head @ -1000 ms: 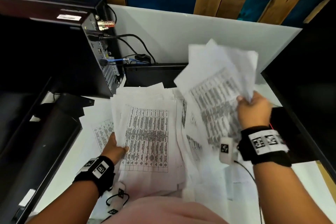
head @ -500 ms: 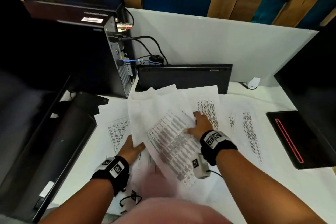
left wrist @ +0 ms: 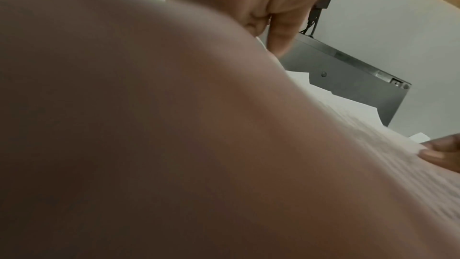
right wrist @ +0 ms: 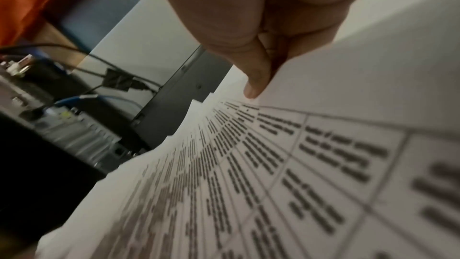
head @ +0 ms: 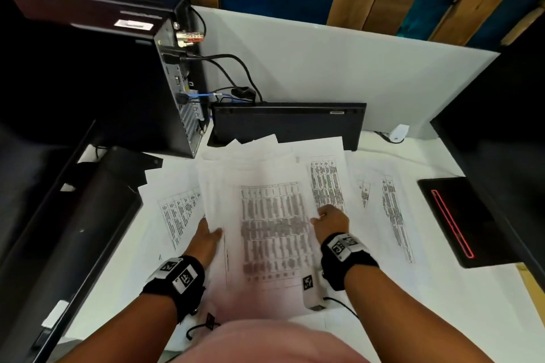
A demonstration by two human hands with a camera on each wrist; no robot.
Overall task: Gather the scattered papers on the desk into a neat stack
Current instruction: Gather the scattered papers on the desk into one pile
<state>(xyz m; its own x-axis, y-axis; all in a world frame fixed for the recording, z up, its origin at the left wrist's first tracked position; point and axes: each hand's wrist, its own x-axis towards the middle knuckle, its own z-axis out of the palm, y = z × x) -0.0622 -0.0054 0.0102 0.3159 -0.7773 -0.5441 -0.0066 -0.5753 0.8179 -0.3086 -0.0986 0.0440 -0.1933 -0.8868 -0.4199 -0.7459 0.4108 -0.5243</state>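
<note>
A thick stack of printed papers point(head: 271, 230) lies in the middle of the white desk point(head: 472, 318), its top sheet showing a table of text. My left hand point(head: 206, 236) grips the stack's left edge, thumb on top and fingers hidden beneath. My right hand point(head: 330, 218) pinches the right edge; in the right wrist view its thumb point(right wrist: 256, 78) lies on the top sheet point(right wrist: 248, 184). Loose sheets sit to the left point(head: 177, 215), just right of the stack point(head: 327, 183) and further right point(head: 392, 215). The left wrist view is mostly my blurred palm.
A black keyboard point(head: 283, 124) stands on edge behind the papers. A computer tower point(head: 177, 91) with cables is at back left. A black pad with a red line point(head: 454, 221) lies at right, and a long dark object point(head: 73, 230) at left.
My right hand brought its raised bundle of sheets down onto the stack, then moved to the right edge. The pile has been pulled straighter between both hands.
</note>
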